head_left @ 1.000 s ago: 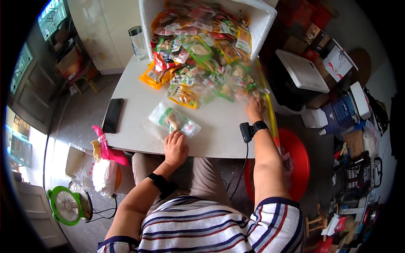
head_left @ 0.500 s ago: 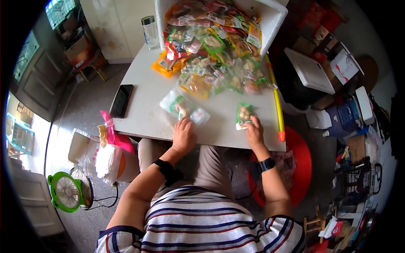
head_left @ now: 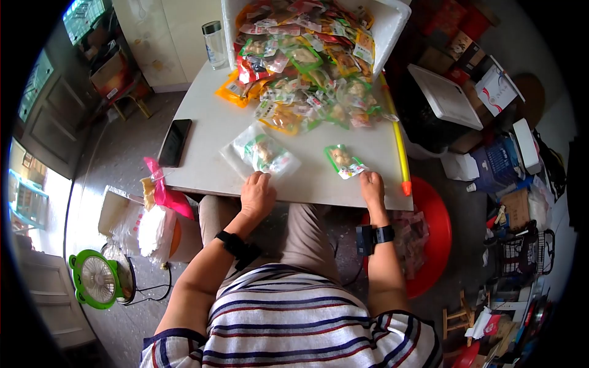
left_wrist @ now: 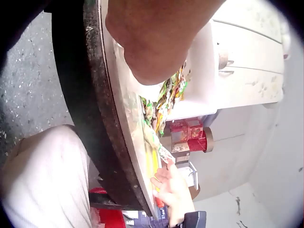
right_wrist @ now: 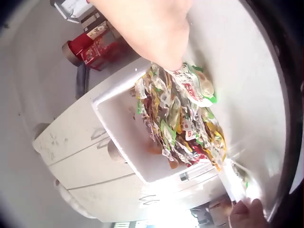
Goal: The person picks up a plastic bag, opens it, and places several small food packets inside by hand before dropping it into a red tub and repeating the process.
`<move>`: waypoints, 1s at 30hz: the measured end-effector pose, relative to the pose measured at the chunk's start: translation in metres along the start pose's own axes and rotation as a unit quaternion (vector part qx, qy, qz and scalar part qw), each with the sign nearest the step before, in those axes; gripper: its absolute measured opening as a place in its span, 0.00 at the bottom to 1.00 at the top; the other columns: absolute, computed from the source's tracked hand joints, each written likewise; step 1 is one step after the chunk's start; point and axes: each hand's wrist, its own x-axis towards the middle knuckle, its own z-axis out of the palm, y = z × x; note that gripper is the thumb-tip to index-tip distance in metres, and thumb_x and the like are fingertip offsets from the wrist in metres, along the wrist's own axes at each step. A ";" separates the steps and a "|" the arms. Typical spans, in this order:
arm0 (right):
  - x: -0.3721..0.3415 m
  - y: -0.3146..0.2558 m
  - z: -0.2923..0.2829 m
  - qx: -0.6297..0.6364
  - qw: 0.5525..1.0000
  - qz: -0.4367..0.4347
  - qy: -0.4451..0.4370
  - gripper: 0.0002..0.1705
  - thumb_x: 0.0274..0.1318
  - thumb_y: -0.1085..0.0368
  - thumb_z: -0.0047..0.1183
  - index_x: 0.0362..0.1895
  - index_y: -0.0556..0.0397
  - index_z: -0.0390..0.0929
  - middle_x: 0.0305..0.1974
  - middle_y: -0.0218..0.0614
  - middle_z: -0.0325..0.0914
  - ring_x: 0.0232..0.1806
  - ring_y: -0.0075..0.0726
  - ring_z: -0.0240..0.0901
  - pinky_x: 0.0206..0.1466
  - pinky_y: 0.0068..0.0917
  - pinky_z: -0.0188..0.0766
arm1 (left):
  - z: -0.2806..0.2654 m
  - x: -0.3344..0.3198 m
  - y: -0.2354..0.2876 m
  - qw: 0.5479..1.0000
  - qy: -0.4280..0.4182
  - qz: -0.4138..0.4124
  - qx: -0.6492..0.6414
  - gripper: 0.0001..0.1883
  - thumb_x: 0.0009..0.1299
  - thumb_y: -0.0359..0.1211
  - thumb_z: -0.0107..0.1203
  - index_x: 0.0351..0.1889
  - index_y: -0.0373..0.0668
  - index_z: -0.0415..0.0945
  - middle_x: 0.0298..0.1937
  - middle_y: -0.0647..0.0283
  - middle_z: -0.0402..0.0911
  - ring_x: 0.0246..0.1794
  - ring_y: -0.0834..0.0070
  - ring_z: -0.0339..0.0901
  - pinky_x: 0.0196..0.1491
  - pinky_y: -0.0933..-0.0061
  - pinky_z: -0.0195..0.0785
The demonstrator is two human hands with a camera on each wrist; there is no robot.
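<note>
Near the table's front edge, the left hand (head_left: 257,196) pinches the lower edge of a clear bag (head_left: 234,161) with a green-edged packet (head_left: 262,151) in or under it. The right hand (head_left: 373,191) holds one corner of another green-edged packet (head_left: 342,161) between thumb and fingers. In the right wrist view, this packet (right_wrist: 194,85) shows white-and-red print beside the large right hand (right_wrist: 152,28), while the left hand (right_wrist: 249,216) is at the clear bag. The left wrist view shows the right hand (left_wrist: 171,187) gripping its packet (left_wrist: 154,141).
A white foam box (head_left: 392,30) spills a heap of colourful packets (head_left: 307,58) across the table's back. A phone (head_left: 176,142) and glass bottle (head_left: 215,46) are at the left. A yellow stick (head_left: 397,138) lies along the right edge, above a red basin (head_left: 438,239).
The right hand has come back from the heap to the front edge, bringing a green-edged packet, which has since turned and shifted slightly left. The left hand has stayed at the clear bag.
</note>
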 end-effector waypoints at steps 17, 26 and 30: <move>0.004 -0.059 0.021 0.651 0.739 0.123 -0.117 0.15 0.42 0.77 0.40 0.39 0.56 0.65 0.36 0.36 0.68 0.35 0.34 0.68 0.34 0.33 0.68 | 0.006 0.011 0.013 0.993 -0.077 -0.075 -0.041 0.07 0.55 0.33 0.43 0.27 0.40 0.68 0.27 0.53 0.71 0.31 0.55 0.68 0.33 0.59 0.62; -0.055 -0.088 0.001 0.714 0.674 0.040 -0.185 0.16 0.43 0.75 0.37 0.41 0.62 0.65 0.37 0.38 0.69 0.36 0.35 0.69 0.39 0.30 0.68 | 0.011 0.021 0.025 0.980 -0.066 -0.120 -0.142 0.09 0.56 0.32 0.40 0.23 0.36 0.68 0.27 0.47 0.71 0.31 0.50 0.68 0.33 0.57 0.60; -0.070 -0.092 0.014 0.716 0.657 0.060 -0.228 0.17 0.43 0.74 0.38 0.43 0.63 0.64 0.39 0.40 0.69 0.40 0.36 0.68 0.43 0.31 0.67 | 0.015 0.022 0.026 0.977 -0.053 -0.130 -0.162 0.09 0.56 0.32 0.40 0.21 0.35 0.68 0.25 0.46 0.71 0.30 0.50 0.67 0.32 0.57 0.60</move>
